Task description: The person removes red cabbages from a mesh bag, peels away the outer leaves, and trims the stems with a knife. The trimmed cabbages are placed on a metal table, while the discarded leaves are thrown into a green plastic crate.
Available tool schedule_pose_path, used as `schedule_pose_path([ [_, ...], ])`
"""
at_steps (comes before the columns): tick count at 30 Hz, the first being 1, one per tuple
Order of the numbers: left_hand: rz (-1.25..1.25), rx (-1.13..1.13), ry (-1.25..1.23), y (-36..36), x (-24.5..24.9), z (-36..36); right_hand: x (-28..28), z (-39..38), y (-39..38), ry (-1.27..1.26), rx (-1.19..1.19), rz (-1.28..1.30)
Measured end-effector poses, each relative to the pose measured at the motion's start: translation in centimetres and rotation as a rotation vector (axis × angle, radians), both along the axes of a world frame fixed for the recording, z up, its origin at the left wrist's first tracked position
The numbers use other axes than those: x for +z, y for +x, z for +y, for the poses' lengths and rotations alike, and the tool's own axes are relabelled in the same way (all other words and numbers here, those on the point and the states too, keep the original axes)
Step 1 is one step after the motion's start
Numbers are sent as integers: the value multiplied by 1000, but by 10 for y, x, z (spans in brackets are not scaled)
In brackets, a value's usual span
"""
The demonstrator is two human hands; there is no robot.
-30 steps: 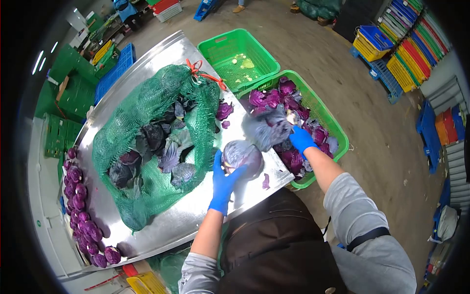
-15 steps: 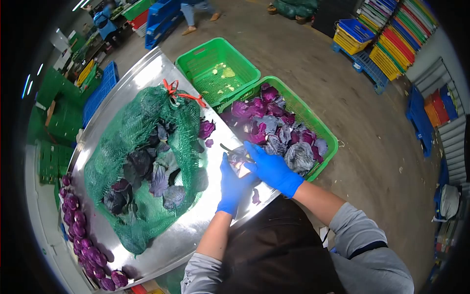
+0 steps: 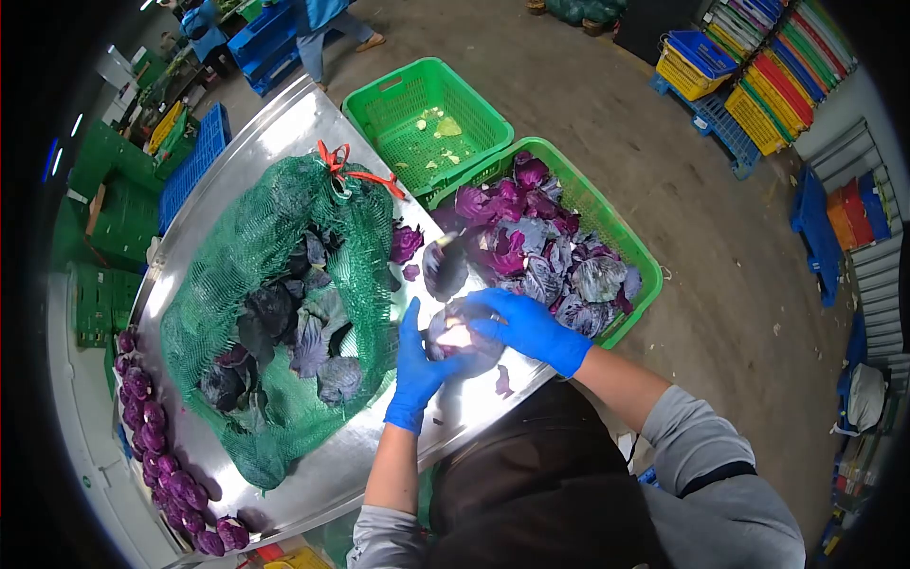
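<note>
Between my blue-gloved hands is a red cabbage (image 3: 438,327), its pale cut stem end facing up and its outline blurred. My left hand (image 3: 417,372) cups the cabbage from the near left, thumb and fingers around it. My right hand (image 3: 536,332) grips it from the right, fingers bent over the top. Just beyond the cabbage is a loose dark outer leaf (image 3: 445,270), smeared by motion, above the steel table (image 3: 284,503). A green mesh bag (image 3: 204,313) tied with red string lies open to the left, dark cabbages and leaves showing inside.
A green crate (image 3: 645,299) full of purple leaves stands at the table's right edge. Another green crate (image 3: 365,104) behind it holds a few pale scraps. Peeled red cabbages (image 3: 154,417) line the left edge. A person (image 3: 322,24) walks at the back, near blue pallets (image 3: 261,47).
My hands and the cabbage have moved slightly left and nearer. A dark leaf has come away beyond it. The thin dark tool seen earlier is no longer discernible. The person behind moved left.
</note>
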State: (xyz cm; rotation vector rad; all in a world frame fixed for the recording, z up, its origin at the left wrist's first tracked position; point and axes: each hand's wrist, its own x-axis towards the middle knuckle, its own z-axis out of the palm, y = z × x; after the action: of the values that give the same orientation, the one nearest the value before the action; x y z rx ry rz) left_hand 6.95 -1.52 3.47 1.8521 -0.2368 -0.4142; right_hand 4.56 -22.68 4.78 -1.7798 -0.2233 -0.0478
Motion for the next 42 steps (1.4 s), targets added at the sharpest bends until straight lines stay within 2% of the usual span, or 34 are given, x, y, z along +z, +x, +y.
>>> schedule_pose_path([
  [1, -99, 18, 1, -3, -2, -2, 16, -3, -2, -72, -12, 159],
  [2, -198, 35, 4, -7, -2, -8, 15, -6, -1, -70, -11, 160],
  [4, -183, 116, 290, -12, 7, -34, 14, -9, -4, -356, -33, 295],
  [5, -57, 146, 193, -11, 16, -39, 16, -10, -3, -422, -29, 238],
  [9, -162, 65, 286, -4, 15, -40, 27, 1, -4, -575, -49, 226],
  [11, -134, 33, 303, -9, 15, -39, 8, 4, 0, -777, 17, -116],
  [12, -129, 30, 305, -14, 20, -39, 7, -4, 8, -775, 16, -111],
  [14, -262, -34, 380, -25, 31, -37, 15, -28, 34, -694, 6, 364],
  [15, -395, 21, 381, -34, 22, -32, 6, -26, 35, -497, 3, 313],
  [16, -385, 32, 383, -33, 10, -30, -5, -22, 32, -499, 17, 318],
  [18, -207, 76, 192, -32, -2, -19, -9, 0, 19, -366, -83, 204],
  [19, -130, 68, 170, -26, 2, -18, 1, 7, 18, -315, -88, 293],
  [20, -133, 72, 167, -22, 2, -18, 14, 9, 14, -318, -86, 289],
  [22, -94, 32, 209, -19, 3, -20, 36, 12, -2, -740, -6, 12],
  [23, -95, 32, 199, -17, 7, -24, 22, 7, -7, -585, 94, 269],
  [24, -120, 4, 267, -19, 12, -29, 20, 8, -11, -591, 90, 273],
  [26, -146, -29, 335, -20, 18, -33, 23, 13, -14, -661, 35, 212],
  [27, -145, -9, 345, -21, 18, -34, -9, 4, -12, -846, 72, -135],
  [28, -143, 10, 356, -24, 20, -33, -3, 1, -3, -844, 70, -132],
  [30, -196, 21, 381, -29, 25, -35, 22, -6, 27, -603, 25, 451],
  [31, -239, 38, 404, -33, 26, -36, 30, -5, 28, -480, -10, 426],
  [32, -240, 36, 404, -34, 24, -32, 20, -3, 27, -479, -12, 427],
  [34, -215, 15, 212, -32, 14, -17, -6, 0, 25, -550, -86, 192],
  [36, -195, 4, 134, -41, 8, -4, -1, -22, 23, -387, -187, 451],
  [38, -189, 16, 22, -44, 9, 1, -50, -62, 34, -615, -435, 692],
  [39, -183, 29, -29, -44, 8, 1, -43, -61, 33, -618, -430, 688],
  [41, -215, -54, 26, -34, 5, 4, -8, -55, 21, -836, -465, 508],
  [42, -251, -138, 82, -28, 4, 2, 10, -44, 17, -713, -367, 353],
])
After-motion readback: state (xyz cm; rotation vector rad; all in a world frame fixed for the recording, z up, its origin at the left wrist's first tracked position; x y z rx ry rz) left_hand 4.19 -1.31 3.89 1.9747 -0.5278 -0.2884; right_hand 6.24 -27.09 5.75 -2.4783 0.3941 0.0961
